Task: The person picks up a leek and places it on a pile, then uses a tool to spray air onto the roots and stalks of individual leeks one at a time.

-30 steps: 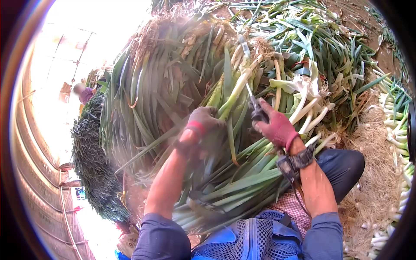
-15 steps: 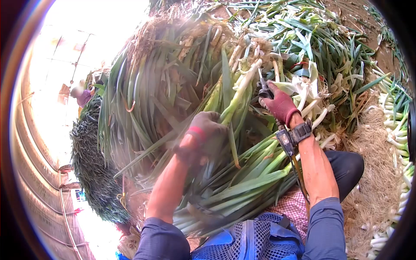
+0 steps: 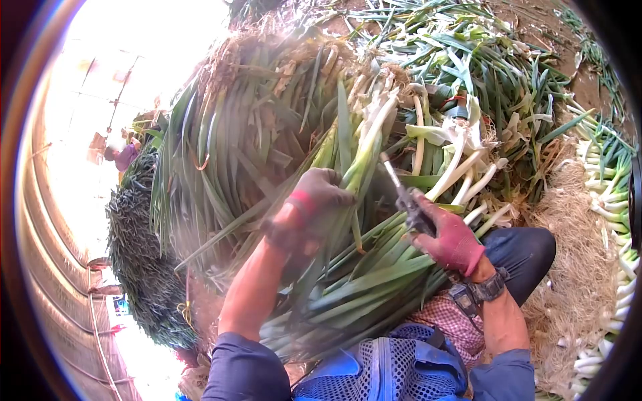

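Note:
In a red and grey work glove, my left hand point(image 3: 319, 192) is closed around a leek point(image 3: 372, 137) near where its white shank turns green. The leek slants up and away, root end uppermost. My right hand point(image 3: 447, 235), in a red glove, grips a dark air blow gun point(image 3: 416, 214) with a thin metal nozzle. That nozzle points up and left, just right of the leek and apart from it. Below the hands, a bunch of leeks point(image 3: 374, 284) lies across my lap, white ends to the right.
A big heap of untrimmed leeks point(image 3: 227, 127) rises ahead and left. Stripped leaves point(image 3: 468, 57) pile up at the far right. Dry roots point(image 3: 568, 267) cover the ground by my knee, beside a row of cleaned leeks point(image 3: 625, 287). A person point(image 3: 124, 155) is at the far left.
My right hand has moved down and toward me with the air blow gun, its nozzle drawing back from the leek's root end. My left hand and the leek have barely moved.

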A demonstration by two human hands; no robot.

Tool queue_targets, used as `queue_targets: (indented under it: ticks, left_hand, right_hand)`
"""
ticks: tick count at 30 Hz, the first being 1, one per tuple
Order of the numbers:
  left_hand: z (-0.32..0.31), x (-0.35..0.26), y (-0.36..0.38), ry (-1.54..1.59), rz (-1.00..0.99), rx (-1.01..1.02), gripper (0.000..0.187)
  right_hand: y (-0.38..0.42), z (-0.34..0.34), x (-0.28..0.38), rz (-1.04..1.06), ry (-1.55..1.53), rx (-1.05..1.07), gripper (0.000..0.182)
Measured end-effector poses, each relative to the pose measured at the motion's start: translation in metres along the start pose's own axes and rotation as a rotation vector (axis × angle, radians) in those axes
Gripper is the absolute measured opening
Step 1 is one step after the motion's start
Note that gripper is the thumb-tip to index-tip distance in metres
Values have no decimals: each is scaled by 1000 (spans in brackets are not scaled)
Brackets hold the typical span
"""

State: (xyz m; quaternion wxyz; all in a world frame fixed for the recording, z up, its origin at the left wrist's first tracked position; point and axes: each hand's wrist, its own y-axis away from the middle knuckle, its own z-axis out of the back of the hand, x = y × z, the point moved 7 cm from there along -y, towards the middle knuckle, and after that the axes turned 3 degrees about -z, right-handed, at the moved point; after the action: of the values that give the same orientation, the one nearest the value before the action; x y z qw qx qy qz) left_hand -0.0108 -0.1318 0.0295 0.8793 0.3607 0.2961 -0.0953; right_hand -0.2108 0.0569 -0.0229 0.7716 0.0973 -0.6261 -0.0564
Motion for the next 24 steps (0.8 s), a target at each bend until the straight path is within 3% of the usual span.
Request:
queue_targets:
  ticks: [2, 4, 6, 9, 10, 14, 17, 18, 19, 20, 21, 22, 24]
  left_hand:
    - [-4, -4, 5, -64, -10, 1, 51]
    - [-13, -6, 7, -149, -42, 33, 54]
    - [-30, -5, 8, -144, -48, 61, 53]
    - [-71, -21, 25, -300, -4, 233, 50]
    - [-87, -20, 27, -354, -115, 237, 49]
    - [-146, -21, 58, -458, -268, 404, 56]
    - [-147, -37, 73, -551, -334, 524, 58]
    - [-129, -42, 71, -452, -210, 528, 55]
    - [-110, -47, 59, -353, -202, 481, 47]
    - [-88, -40, 37, -355, -447, 256, 39]
    - [-54, -37, 22, -285, -327, 87, 36]
    - [-25, -20, -12, -415, -386, -142, 38]
    - [27, -14, -40, -405, -266, -355, 41]
  right_hand:
    - [8, 12, -6, -147, -54, -38, 83]
    - [14, 11, -3, -55, -148, -60, 84]
    - [18, 6, 9, 112, 102, -30, 84]
    - [8, 22, 9, -106, 114, -44, 83]
    - [5, 29, 2, -213, 175, -92, 83]
    - [-5, 29, -2, 7, 173, -154, 82]
    - [-14, 43, -20, -156, 197, -202, 84]
    - [-17, 48, -27, -172, 222, -265, 85]
    - [-16, 53, -23, -249, 274, -266, 85]
    - [-17, 53, -30, -223, 248, -266, 85]
    - [-18, 48, -33, -212, 184, -231, 84]
    - [-17, 42, -36, -202, 120, -197, 84]
    - [-14, 26, -40, -178, -29, -141, 85]
